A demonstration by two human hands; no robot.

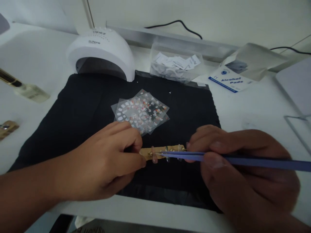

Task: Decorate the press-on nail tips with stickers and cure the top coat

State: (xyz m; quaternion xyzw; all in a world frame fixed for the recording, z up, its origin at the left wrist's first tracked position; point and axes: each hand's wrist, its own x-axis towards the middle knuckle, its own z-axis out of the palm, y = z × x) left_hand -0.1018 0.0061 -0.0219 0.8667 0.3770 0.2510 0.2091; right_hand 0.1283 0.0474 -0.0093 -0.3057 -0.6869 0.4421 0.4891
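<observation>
My left hand (pixel 109 158) grips the left end of a narrow wooden strip (pixel 145 152) between thumb and fingers. Along the strip stand several small nail tips (pixel 155 158) on gold-coloured mounts, some clear and one darker. Blue tweezers (pixel 233 159) lie pinched in my right hand (pixel 233 161), their points at the leftmost tip. Whether the points hold anything is too small to tell. Fingers of my right hand are close to the strip's right end. Just beyond, overlapping clear sticker sheets (pixel 142 111) with white and reddish patterns rest on a black cloth (pixel 92 100).
A white nail lamp (pixel 104 48) stands at the back left. Behind the cloth is a clear bin (pixel 177 76) of white packets, and an opened alcohol pads box (pixel 230 79) is at the right. A brush (pixel 31 92) and another wooden piece (pixel 8 129) lie far left.
</observation>
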